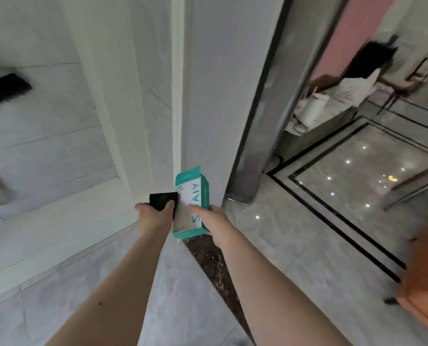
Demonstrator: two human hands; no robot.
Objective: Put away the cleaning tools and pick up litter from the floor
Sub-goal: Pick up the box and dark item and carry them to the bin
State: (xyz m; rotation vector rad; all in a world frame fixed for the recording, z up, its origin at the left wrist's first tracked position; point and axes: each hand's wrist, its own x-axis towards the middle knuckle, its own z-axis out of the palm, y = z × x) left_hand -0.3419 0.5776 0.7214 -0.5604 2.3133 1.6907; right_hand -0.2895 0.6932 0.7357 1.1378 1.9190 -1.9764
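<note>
I've got one head cam only, wide-angle, looking forward and steeply down along both forearms at the floor by a door frame; close range, edges blurred.

home interior | white panelled door — glossy marble floor — dining chair

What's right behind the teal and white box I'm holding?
Behind the teal and white box stands the white door frame's edge, with the grey wall panel beside it. Where frame meets floor is hidden by the box and both hands.
</note>
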